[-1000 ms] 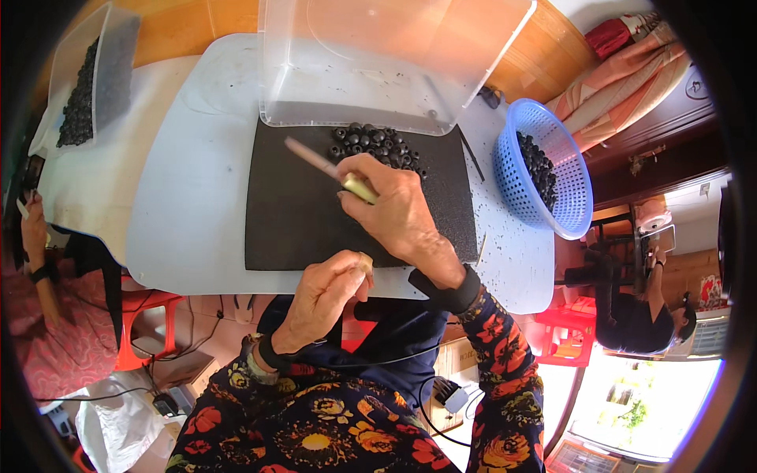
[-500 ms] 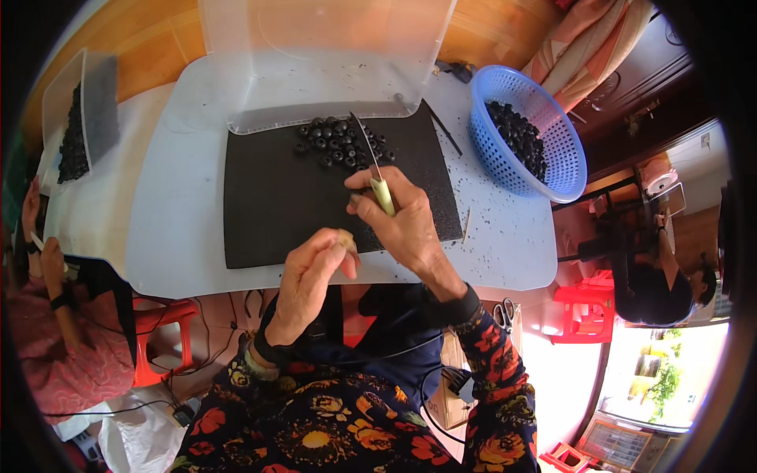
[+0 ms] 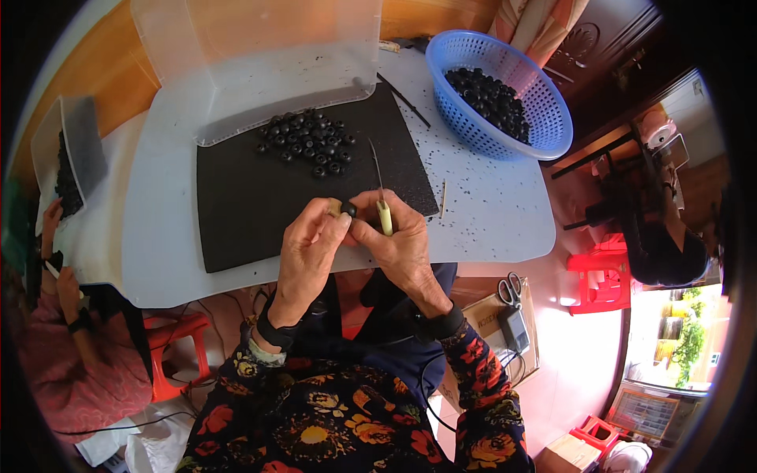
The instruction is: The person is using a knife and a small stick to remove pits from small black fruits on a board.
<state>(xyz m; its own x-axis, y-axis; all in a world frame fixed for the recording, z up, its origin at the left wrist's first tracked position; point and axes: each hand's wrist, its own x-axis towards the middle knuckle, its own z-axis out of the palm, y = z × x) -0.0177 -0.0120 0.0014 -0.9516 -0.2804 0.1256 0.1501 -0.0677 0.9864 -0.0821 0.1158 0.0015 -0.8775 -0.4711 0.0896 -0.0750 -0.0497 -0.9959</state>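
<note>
My left hand [image 3: 306,243] is closed, pinching a small round black piece [image 3: 348,209], bead-like and shiny, between thumb and fingers. A tan cover [image 3: 334,206] wraps one of its fingertips. My right hand [image 3: 400,244] grips a small knife [image 3: 385,217] by its pale green handle, the thin blade pointing up and away. The right thumb comes close beside the black piece; whether it touches cannot be seen. Both hands are over the near edge of a black mat [image 3: 236,197]. Farther back on the mat lies a pile of similar black pieces [image 3: 303,140].
A blue basket [image 3: 556,130] of black pieces stands far right, with dark crumbs on the table [image 3: 497,236] near it. A clear plastic bin [image 3: 268,87] lies behind the mat, beside a dark stick [image 3: 404,101]. At left, another person [image 3: 79,339] works near a second bin [image 3: 83,150].
My hands have come together, and a black piece now shows in the left fingers. The knife stays in my right hand. The view has shifted, showing more of the floor at right.
</note>
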